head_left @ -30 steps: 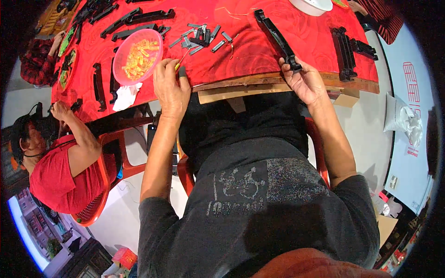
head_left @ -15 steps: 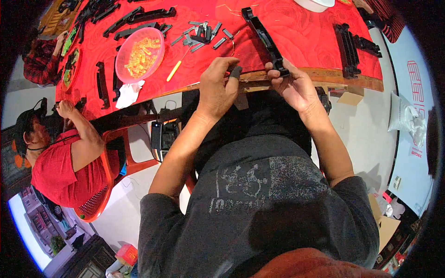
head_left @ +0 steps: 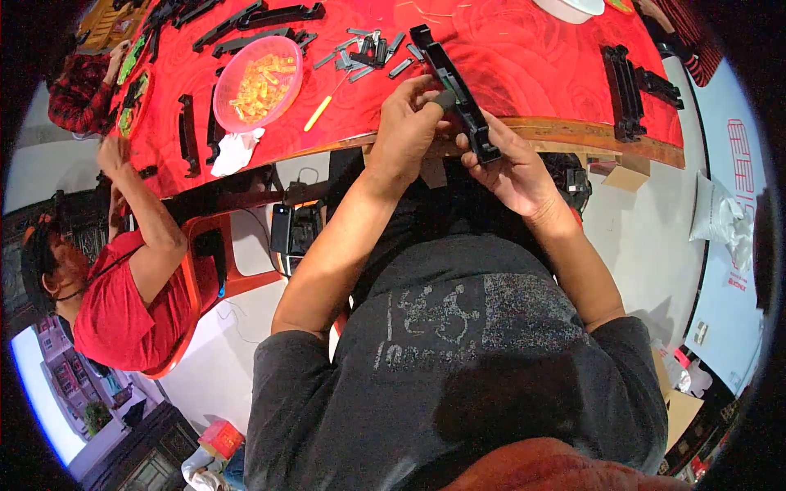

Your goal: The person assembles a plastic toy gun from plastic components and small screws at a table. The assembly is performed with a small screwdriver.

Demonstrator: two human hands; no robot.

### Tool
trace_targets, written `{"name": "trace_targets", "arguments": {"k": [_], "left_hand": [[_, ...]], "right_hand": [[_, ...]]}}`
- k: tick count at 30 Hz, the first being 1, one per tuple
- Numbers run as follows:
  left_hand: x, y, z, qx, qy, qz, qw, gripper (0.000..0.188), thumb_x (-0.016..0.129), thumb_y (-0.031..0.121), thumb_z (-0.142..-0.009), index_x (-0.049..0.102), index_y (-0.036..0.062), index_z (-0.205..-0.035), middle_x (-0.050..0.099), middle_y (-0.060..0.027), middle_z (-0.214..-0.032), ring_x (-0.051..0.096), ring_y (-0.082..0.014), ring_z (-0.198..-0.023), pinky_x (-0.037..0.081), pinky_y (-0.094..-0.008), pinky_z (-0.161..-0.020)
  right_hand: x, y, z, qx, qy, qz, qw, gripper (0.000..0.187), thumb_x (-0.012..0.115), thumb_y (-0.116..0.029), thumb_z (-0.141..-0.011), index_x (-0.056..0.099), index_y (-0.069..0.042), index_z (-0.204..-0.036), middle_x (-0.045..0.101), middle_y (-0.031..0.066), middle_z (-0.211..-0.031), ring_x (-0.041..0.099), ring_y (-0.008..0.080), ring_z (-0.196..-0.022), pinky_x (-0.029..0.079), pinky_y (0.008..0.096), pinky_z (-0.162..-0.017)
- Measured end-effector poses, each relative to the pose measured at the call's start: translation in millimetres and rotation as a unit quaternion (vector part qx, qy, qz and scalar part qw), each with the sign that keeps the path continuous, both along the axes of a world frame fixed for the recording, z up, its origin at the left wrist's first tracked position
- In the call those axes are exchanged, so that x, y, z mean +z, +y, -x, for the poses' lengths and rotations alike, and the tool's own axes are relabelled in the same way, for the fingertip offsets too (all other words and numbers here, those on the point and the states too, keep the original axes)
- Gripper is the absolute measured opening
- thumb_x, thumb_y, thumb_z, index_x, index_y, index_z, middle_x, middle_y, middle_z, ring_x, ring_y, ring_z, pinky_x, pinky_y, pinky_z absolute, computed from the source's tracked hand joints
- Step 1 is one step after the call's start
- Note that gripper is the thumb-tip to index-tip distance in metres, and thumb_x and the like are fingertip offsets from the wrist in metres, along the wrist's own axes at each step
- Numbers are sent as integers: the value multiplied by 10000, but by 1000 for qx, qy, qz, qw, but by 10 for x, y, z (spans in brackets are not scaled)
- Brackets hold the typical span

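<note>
A long black plastic piece (head_left: 458,86), channel-shaped, is held slanted above the table's near edge. My right hand (head_left: 520,173) grips its lower end between thumb and fingers. My left hand (head_left: 404,124) is curled beside the middle of the piece, with a dark grey cover on the thumb that meets its edge. Whatever lies between the left fingertips is hidden. Beyond that hand, several small grey and black parts (head_left: 372,54) lie loose. Left of them is a thin tool with a yellow handle (head_left: 318,114).
A pink basket (head_left: 218,105) holds yellow-orange pieces, with a white tissue (head_left: 236,154) close by. More long black pieces lie at right (head_left: 624,92) and far left on the red tablecloth (head_left: 524,61). A co-worker in red (head_left: 123,315) sits at left.
My left hand has moved up and right to the black piece, and its fingers have curled in. The piece has come slightly nearer. The co-worker's forearm has risen.
</note>
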State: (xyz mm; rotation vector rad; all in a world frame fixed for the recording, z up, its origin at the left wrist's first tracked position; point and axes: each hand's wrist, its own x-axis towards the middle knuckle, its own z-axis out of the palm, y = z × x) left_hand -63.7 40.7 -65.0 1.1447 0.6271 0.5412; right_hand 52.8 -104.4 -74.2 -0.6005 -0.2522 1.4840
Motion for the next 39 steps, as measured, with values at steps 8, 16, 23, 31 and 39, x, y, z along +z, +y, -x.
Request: {"name": "trace_targets", "arguments": {"k": [8, 16, 23, 31, 39], "left_hand": [[136, 6, 71, -25, -33, 59, 997, 349, 559, 118, -860, 519, -19, -1178, 613, -67, -954, 617, -134, -717, 517, -249, -628], [116, 33, 97, -33, -62, 63, 996, 184, 533, 45, -846, 587, 0, -1016, 601, -40, -750, 580, -114, -609, 469, -260, -545], [55, 92, -38, 4, 2, -46, 999, 275, 570, 59, -842, 613, -41, -1096, 654, -80, -763, 602, -132, -532, 475, -271, -484], [242, 687, 51, -6, 187, -424, 886, 266, 565, 106, -853, 661, 2, -1078, 697, -115, -975, 641, -153, -865, 511, -296, -787], [635, 2094, 578, 123, 172, -477, 853, 250, 586, 148, -787, 708, 22, -965, 702, -160, -843, 687, -217, -779, 529, -348, -723]], "right_hand": [[-62, 48, 46, 19, -15, -19, 1000, 556, 551, -248, -955, 325, -90, -1438, 611, 89, -1054, 628, 186, -889, 534, 292, -789], [67, 101, 152, 30, -46, -7, 998, 496, 534, -242, -967, 367, -83, -1406, 603, 67, -1039, 619, 181, -895, 516, 312, -792], [78, 254, 130, -27, -244, 20, 969, 434, 620, -83, -891, 447, -44, -1287, 595, 22, -1004, 614, 108, -829, 518, 259, -728], [64, 529, -285, -121, -239, 13, 963, 343, 645, -32, -855, 516, -38, -1173, 616, 38, -959, 617, 123, -837, 512, 257, -753], [-264, 555, -751, -71, 36, -36, 996, 564, 545, -124, -942, 296, 40, -1421, 581, 119, -1085, 541, 169, -848, 490, 305, -813]]}}
